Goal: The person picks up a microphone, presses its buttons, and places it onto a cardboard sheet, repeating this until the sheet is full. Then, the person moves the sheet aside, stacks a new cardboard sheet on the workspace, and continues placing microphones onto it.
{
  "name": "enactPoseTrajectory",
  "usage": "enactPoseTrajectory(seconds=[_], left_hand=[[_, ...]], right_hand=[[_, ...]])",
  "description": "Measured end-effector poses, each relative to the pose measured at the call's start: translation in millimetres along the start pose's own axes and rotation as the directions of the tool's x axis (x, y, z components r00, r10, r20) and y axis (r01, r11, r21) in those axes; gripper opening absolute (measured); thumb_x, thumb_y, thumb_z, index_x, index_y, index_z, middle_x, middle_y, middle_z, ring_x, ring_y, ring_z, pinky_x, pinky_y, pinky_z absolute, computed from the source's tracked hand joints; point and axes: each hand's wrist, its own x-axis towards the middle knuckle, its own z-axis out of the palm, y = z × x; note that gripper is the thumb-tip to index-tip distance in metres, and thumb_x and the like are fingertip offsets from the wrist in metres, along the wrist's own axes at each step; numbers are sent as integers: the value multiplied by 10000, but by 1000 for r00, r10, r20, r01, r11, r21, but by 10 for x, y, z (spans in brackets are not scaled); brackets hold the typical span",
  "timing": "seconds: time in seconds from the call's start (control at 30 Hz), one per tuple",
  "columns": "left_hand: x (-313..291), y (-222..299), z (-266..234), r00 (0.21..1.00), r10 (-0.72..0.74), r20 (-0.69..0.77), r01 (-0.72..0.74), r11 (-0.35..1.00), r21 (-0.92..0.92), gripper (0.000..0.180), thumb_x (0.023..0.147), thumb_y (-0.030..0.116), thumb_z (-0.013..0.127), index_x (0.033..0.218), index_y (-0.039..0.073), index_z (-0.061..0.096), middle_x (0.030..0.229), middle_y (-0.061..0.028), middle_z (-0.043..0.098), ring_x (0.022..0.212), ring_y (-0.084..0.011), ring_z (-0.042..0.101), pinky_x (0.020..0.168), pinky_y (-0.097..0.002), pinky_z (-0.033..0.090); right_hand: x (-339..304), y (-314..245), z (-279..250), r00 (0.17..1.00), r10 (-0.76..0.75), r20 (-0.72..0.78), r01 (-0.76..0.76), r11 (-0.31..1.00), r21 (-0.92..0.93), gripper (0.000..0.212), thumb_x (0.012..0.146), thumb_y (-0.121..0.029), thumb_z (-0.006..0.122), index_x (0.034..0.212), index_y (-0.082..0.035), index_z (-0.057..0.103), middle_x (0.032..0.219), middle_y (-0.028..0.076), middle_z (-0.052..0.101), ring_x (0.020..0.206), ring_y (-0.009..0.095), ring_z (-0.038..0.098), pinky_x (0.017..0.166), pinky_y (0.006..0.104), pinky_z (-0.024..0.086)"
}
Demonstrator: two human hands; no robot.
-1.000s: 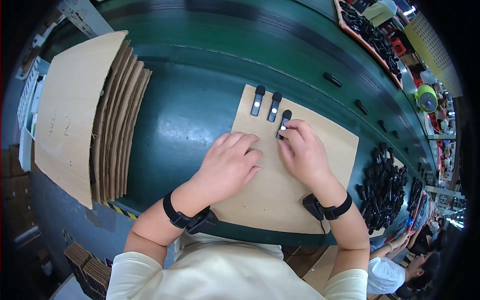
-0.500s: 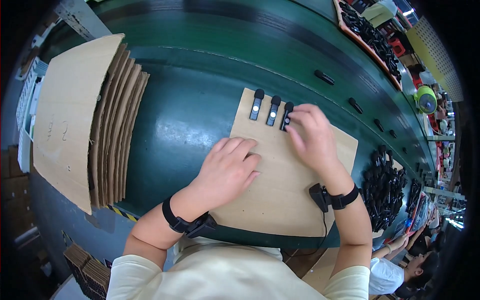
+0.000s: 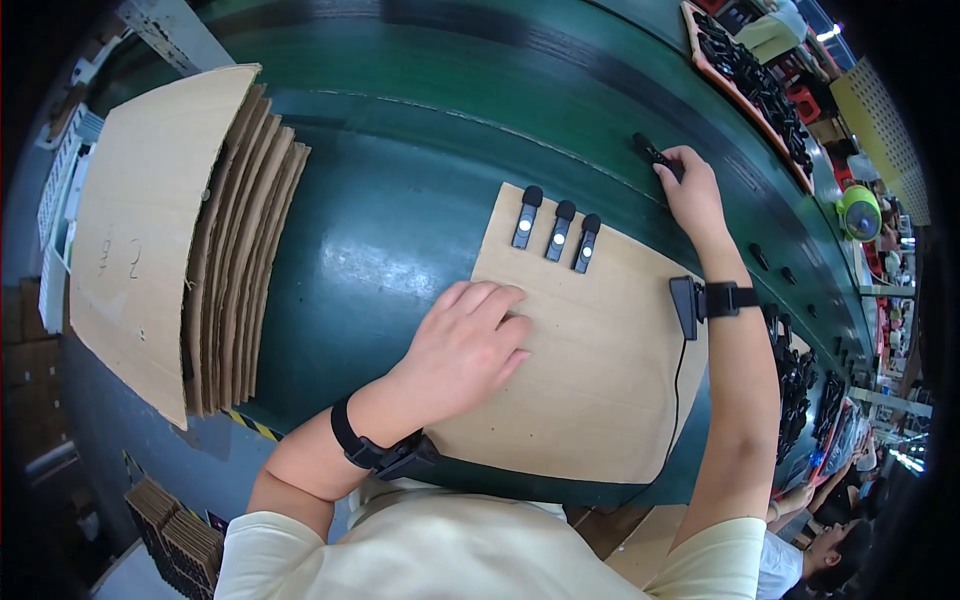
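Note:
Three small black clip-on microphones with foam tips stand in a row along the far edge of a flat cardboard sheet (image 3: 590, 370): a left one (image 3: 525, 222), a middle one (image 3: 559, 235) and a right one (image 3: 587, 246). Each bears a bright round spot. My left hand (image 3: 470, 345) rests on the sheet's left side, loosely bent fingers apart, holding nothing. Beyond the sheet, my right hand (image 3: 693, 190) reaches over the green belt, thumb and fingers closed on another black microphone (image 3: 648, 148), whose foam end points away to the left.
A stack of cardboard sheets (image 3: 150, 240) stands at the left. More microphones (image 3: 759, 256) lie along the belt (image 3: 450, 60). A heap of microphones (image 3: 795, 385) lies right of my forearm. A filled orange tray (image 3: 745, 100) and green fan (image 3: 858, 212) are farther right. A co-worker (image 3: 800, 560) sits lower right.
My right hand has left the right microphone in the row and moved far and right, onto a microphone on the belt. My left hand stays on the cardboard.

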Motion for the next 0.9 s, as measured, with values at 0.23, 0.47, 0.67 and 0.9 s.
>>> enactPoseTrajectory(seconds=[0.23, 0.47, 0.67, 0.9], left_hand=[[36, 89, -217, 963, -111, -247, 55, 973, -223, 425, 755, 113, 759, 1152, 70, 611, 1190, -118, 593, 1100, -295, 564, 990, -440, 418], [-28, 101, -222, 985, -24, -171, -59, 882, -467, 404, 745, 106, 783, 1127, 68, 659, 972, -73, 686, 935, -256, 651, 1059, -485, 375], [-38, 113, -256, 978, 44, -203, -136, 874, -466, 292, 736, 103, 791, 1013, 69, 703, 875, -59, 688, 846, -220, 656, 1062, -516, 368], [-33, 99, -242, 963, 92, -253, -196, 883, -426, 298, 724, 88, 786, 1005, 94, 686, 846, -38, 653, 825, -211, 638, 1047, -474, 385]], right_hand=[[-1119, -976, -489, 957, -290, -7, 267, 869, 416, 247, 825, -17, 698, 1066, -8, 642, 970, 82, 662, 895, 198, 623, 836, 302, 489], [-1973, -1359, -559, 957, -288, -44, 245, 714, 655, 294, 787, -35, 769, 1042, 22, 633, 944, 107, 625, 865, 221, 583, 798, 316, 462], [-2113, -1427, -496, 970, -229, -86, 220, 669, 709, 307, 794, -66, 780, 1046, 15, 625, 926, 94, 610, 835, 197, 562, 767, 300, 449], [-2130, -1463, -488, 973, -214, -82, 205, 653, 729, 293, 799, -48, 775, 1041, 9, 620, 932, 89, 606, 847, 192, 563, 773, 294, 449]])
